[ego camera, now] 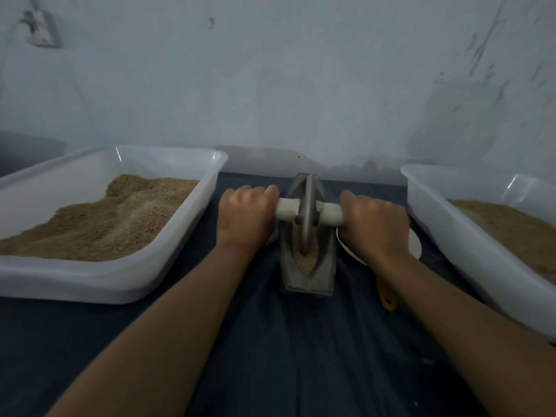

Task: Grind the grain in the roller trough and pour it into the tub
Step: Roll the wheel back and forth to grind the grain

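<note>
A grey boat-shaped roller trough stands on the dark cloth in the middle, with brown grain in its groove. A grey disc wheel sits upright in the groove on a pale axle handle. My left hand grips the handle's left end and my right hand grips its right end. A white tub of brown grain lies at the left. Another white tub with finer brown meal lies at the right.
A white dish with a yellow-handled tool lies under my right wrist, between the trough and the right tub. A pale wall stands close behind the table. Dark cloth covers the table's front.
</note>
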A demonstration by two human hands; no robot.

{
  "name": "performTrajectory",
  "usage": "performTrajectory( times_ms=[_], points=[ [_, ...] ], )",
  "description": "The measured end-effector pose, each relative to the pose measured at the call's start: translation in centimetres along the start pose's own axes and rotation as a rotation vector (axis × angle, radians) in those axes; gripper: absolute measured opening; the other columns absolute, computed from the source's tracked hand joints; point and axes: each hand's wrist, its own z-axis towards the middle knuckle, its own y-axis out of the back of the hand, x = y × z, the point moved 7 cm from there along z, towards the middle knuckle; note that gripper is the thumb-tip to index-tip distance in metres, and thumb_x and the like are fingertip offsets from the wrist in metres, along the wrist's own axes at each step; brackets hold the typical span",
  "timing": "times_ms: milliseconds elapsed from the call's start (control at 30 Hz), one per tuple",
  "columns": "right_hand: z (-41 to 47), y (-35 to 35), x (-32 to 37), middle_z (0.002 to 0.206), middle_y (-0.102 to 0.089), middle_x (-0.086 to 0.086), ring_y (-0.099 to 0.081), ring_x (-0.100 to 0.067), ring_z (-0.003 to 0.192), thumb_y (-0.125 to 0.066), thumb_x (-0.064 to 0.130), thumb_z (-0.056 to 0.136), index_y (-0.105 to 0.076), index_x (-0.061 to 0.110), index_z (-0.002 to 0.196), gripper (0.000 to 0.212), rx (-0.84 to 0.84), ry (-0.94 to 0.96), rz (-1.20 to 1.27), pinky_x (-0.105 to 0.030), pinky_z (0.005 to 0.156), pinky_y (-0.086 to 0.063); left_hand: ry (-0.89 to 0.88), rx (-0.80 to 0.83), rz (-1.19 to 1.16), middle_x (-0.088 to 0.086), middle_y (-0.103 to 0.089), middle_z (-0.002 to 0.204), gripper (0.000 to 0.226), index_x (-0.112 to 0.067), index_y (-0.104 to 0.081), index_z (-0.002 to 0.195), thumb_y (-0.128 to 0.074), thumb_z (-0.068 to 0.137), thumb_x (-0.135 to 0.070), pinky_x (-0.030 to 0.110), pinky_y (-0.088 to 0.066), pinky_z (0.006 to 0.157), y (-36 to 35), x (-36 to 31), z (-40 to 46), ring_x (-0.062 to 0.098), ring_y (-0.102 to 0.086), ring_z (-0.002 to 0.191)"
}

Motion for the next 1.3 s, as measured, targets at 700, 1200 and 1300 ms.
performTrajectory(
  times_ms=[700,1200,1300],
  points=[
    [5.6,-7.6,-2.8,0.073,-0.061,0.002,-0.059,-0.018,0.061,-0.072,0.037,0.078,-0.054,0.026,0.076,0.021,0.643,-0.129,0.172,-0.026,0.050,-0.041,-0.114,0.442,0.105,0.006,-0.071,0.102,0.027,-0.028,-0.070,0.107,-0.059,0.085,-0.039,0.037,-0.038,0.069,-5.4,0.1,7.8,0.033,-0.069,0.094],
    [0.5,-0.2,0.0,0.058,-0.053,-0.005,-0.037,-0.024,0.046,-0.070,0.025,0.079,-0.047,0.019,0.075,0.023,0.064,0.006,-0.048,-0.026,0.048,-0.021,0.015,0.119,0.002,0.006,-0.063,0.072,0.008,-0.017,-0.055,0.083,-0.059,0.083,-0.010,0.036,-0.037,0.057,-0.7,0.0,0.1,0.030,-0.058,0.065],
    [2.7,-3.1,-0.9,0.063,-0.051,0.001,-0.047,-0.024,0.054,-0.068,0.041,0.079,-0.046,0.027,0.072,0.027,0.251,-0.014,-0.027,-0.028,0.050,-0.029,0.017,0.152,0.030,0.008,-0.066,0.075,0.004,-0.019,-0.058,0.085,-0.062,0.086,-0.020,0.033,-0.036,0.056,-2.4,0.4,1.6,0.033,-0.064,0.067]
  ],
)
